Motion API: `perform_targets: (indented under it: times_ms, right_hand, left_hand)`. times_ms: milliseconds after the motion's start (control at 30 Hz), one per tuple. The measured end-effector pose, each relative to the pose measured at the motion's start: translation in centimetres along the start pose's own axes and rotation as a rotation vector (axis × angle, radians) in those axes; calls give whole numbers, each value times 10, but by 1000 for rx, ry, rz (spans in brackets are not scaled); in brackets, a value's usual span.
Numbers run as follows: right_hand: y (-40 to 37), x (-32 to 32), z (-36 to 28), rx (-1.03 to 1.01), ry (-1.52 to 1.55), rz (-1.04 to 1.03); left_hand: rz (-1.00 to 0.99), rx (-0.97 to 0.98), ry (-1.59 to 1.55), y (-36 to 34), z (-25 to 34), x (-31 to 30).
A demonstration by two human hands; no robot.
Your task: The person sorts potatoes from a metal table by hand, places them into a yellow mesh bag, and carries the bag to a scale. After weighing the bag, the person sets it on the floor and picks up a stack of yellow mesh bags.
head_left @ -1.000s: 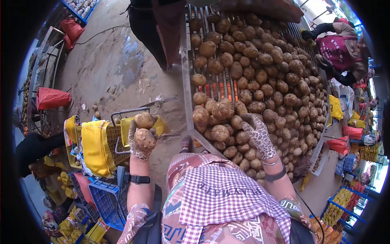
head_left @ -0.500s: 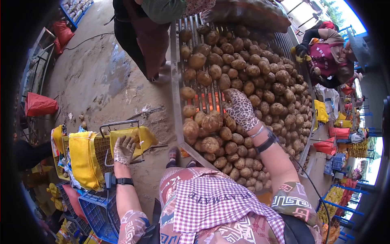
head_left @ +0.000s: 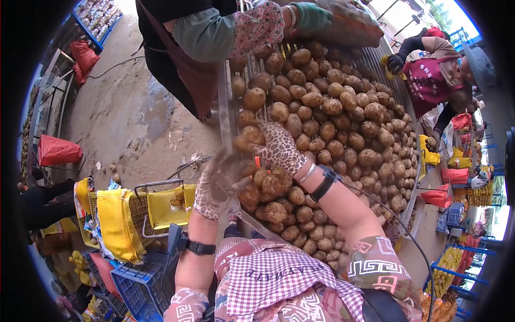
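My right hand (head_left: 280, 149), in a leopard-print glove, has its fingers round a blurred brown potato (head_left: 250, 137) near the left side of a slatted metal rack (head_left: 226, 121). At the rack's near left edge is my left hand (head_left: 217, 185), in a matching, dirt-stained glove; motion smears its fingers. Close to that hand, larger clumped potatoes (head_left: 276, 183) lie in the rack's near corner. Many loose potatoes (head_left: 343, 123) cover the slats to the right of my hands.
Across the rack, a co-worker's green-gloved hand (head_left: 313, 17) touches a filled mesh sack (head_left: 351, 21). Another person in a maroon apron (head_left: 426, 80) stands at the right side. To my left are a yellow tray (head_left: 165, 208), folded yellow mesh bags (head_left: 119, 222) and blue crates (head_left: 140, 287).
My left hand has swung up and right from beside the yellow tray to the rack's edge. My right hand has moved left with a potato. The co-worker's arm has reached across to the sack.
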State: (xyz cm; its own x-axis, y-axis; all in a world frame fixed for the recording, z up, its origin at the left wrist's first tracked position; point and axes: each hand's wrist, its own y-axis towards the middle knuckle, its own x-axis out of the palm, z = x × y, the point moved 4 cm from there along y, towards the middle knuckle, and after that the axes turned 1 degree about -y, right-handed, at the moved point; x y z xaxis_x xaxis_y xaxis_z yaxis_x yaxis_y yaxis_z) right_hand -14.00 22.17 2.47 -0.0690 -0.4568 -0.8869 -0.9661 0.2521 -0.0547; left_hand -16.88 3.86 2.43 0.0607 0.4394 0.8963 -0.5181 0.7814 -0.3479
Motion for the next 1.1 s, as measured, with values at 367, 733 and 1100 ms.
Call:
perform_targets:
  times_ms: [367,733,1100]
  right_hand:
    - [-8,-3,88,291,-503,78]
    - [-20,-30,84,459,367,237]
    - [-47,-39,14,-12,869,17]
  left_hand:
    - [153,-139,-78,38,-21,-1]
    - [-5,6,396,34,-16,10]
    - [-73,-369,91,49,-38,14]
